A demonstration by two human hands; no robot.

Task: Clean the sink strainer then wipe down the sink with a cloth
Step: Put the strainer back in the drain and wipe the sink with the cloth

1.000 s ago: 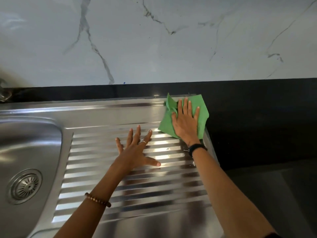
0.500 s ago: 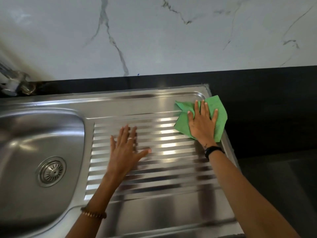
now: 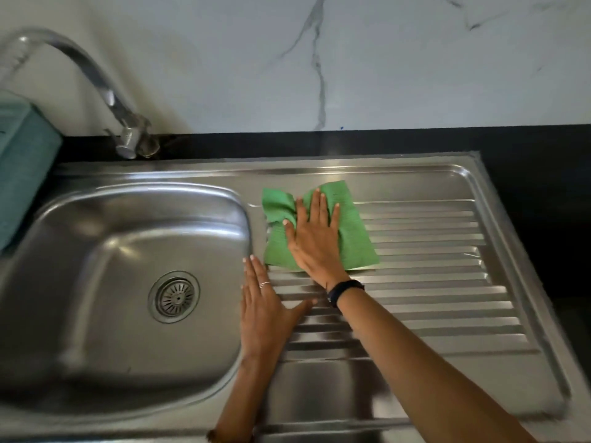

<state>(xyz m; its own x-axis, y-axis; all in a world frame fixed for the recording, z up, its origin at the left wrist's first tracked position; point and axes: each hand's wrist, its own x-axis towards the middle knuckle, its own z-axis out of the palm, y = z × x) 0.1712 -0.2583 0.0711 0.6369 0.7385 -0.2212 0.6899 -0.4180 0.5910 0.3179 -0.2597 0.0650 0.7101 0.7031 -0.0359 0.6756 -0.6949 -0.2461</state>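
No readable text, no labels, no brand marks, no numbers, no signs on anything in sight

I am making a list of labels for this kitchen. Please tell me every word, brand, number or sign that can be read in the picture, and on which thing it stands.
None: no text can be read anywhere.
Sink, strainer, tap: no stamp or brand shows.
Green cloth: plain.
Black wristband and teal object: no readable marking.
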